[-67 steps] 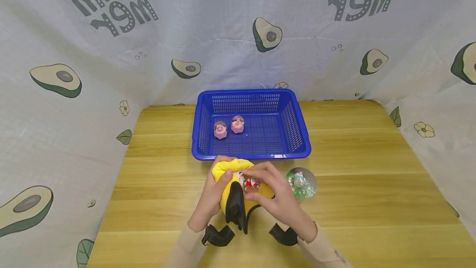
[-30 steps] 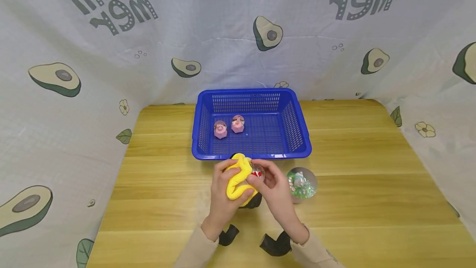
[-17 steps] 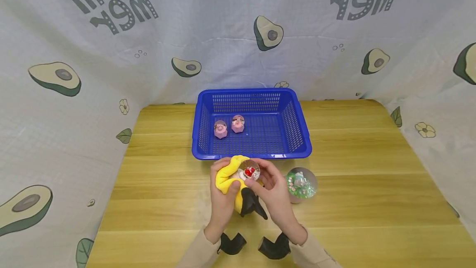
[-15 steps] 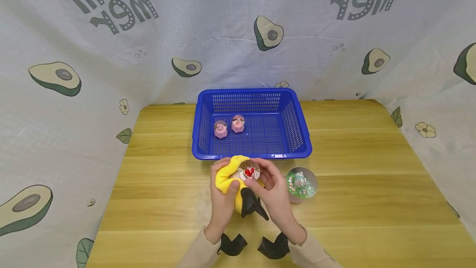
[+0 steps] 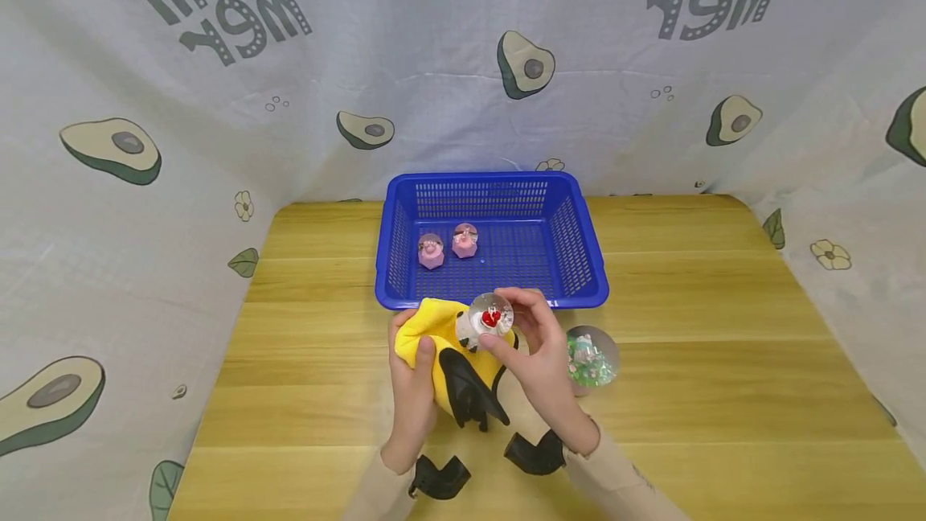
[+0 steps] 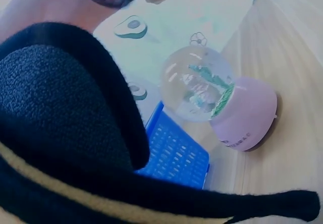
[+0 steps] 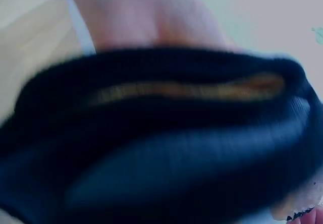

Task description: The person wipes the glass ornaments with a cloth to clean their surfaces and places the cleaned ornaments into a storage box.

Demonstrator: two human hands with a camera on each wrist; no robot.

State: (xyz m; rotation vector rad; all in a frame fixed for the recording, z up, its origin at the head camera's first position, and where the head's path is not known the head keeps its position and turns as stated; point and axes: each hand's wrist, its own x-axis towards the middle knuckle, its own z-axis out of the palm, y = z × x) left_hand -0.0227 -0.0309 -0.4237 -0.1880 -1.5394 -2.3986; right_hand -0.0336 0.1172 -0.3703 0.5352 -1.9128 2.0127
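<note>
Nearer you than the blue plastic basket (image 5: 514, 260), the yellow-and-black plush cloth (image 5: 440, 334) is bunched in your left grip (image 5: 412, 384), thumb over it. The clear round snow globe with a red figure (image 5: 486, 320) sits beside it, pinched in your right grip (image 5: 538, 352) by thumb and fingers.

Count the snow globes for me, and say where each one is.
4: a left pink globe and a right pink globe inside the blue basket, a clear globe held in the right grip, and a large globe on the table. Others could be hidden.
</note>
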